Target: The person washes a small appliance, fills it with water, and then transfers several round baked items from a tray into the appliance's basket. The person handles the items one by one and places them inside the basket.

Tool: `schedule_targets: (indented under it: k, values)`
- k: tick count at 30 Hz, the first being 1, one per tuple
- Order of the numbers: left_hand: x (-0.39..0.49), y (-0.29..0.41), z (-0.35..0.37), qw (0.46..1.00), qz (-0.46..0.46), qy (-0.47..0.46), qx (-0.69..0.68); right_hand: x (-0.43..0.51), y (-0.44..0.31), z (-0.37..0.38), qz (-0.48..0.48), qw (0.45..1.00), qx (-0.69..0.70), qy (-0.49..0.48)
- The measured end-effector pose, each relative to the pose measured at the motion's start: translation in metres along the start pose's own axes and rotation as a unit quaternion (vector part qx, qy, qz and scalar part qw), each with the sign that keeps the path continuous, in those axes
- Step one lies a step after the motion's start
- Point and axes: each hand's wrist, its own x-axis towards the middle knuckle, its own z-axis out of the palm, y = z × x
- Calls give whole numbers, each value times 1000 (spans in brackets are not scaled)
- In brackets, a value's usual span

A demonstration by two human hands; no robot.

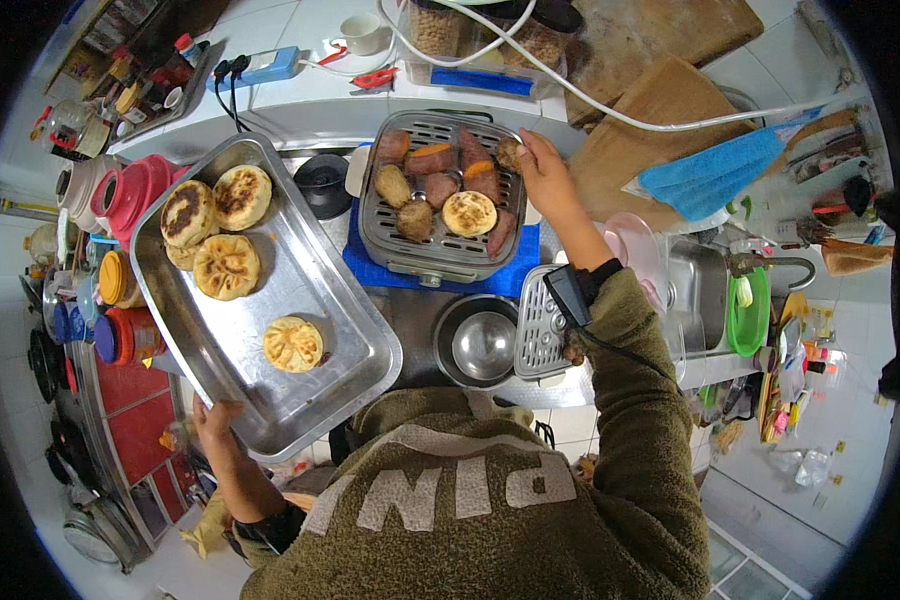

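Observation:
My left hand grips the near left rim of a rectangular stainless steel tray. Several browned, pleated flatbreads lie in it: a cluster at the far end, including a pleated one, and a single bread nearer me. Over the far right corner of a grey electric grill, my right hand has its fingertips on a small brown tuber, likely taro. On the slotted plate are sweet potato pieces, other brown tubers and one flatbread.
A steel bowl and a perforated grey plate lie nearer me. Jars crowd the left side. A sink is at right. A white cable crosses above the cutting boards; a power strip sits behind the tray.

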Motion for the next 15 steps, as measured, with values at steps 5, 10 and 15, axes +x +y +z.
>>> schedule_targets:
  k: [5, 10, 15]
  values:
    - [4, 0, 3, 999, 10, -12, 37, -16, 18, -43, 78, 989, 117, -55]
    - [11, 0, 3, 998, 0, -60, 24, -68, 40, -127, 141, 977, 146, -59]
    - [18, -4, -1, 996, 10, -71, 45, -148, 46, -156, 227, 965, 131, -24]
